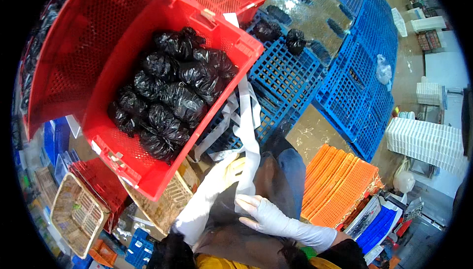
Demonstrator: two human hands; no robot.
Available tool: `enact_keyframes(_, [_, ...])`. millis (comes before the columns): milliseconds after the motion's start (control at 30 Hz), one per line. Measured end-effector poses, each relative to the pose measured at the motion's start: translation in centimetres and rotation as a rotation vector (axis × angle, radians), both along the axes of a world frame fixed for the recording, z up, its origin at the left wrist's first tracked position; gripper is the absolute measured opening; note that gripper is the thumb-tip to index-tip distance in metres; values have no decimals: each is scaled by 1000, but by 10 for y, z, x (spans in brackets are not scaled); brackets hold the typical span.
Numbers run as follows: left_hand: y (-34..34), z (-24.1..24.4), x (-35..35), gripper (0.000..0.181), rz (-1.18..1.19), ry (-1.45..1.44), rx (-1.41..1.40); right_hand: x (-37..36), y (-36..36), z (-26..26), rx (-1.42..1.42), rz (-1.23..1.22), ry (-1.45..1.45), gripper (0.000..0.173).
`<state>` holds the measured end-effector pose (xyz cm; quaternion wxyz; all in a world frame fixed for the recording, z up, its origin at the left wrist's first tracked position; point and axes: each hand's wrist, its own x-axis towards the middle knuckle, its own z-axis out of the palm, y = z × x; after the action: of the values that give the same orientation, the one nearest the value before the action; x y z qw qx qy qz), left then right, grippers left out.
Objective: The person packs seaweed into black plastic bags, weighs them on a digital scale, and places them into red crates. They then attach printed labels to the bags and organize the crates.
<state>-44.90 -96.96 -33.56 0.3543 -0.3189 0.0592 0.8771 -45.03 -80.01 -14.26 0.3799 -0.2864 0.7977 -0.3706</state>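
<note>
A red plastic crate (199, 130) holds several knotted black plastic bags (181, 103). A long white strip (247, 132), like flat strapping or film, hangs down along the crate's right side in loose loops. My right hand (264, 213), in a white glove, pinches the strip's lower end between thumb and fingers. My left hand (223, 175), gloved too, is beside the strip, just below the crate's near right edge. Its fingers are curled, and whether they grip part of the strip is hidden.
Another red crate (255, 1) stands beyond. Blue plastic pallets (288, 73) cover wet floor to the right, with two black bags (295, 42) on them. Stacked orange baskets (340, 184) stand at lower right, white crates (425, 143) farther right. Beige baskets (79, 213) are at lower left.
</note>
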Motion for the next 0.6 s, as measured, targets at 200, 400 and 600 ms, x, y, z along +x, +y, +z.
enact_keyframes(200, [-40, 106, -28, 41, -296, 425, -250, -12, -13, 32, -227, 140, -210, 50])
enact_keyframes(400, [-19, 120, 15, 36, -404, 674, -155, -1, -12, 43, -210, -9, -819, 36])
enact_keyframes(600, [7, 143, 50, 60, -759, 750, -472, -24, 8, 61, -94, -744, -692, 37])
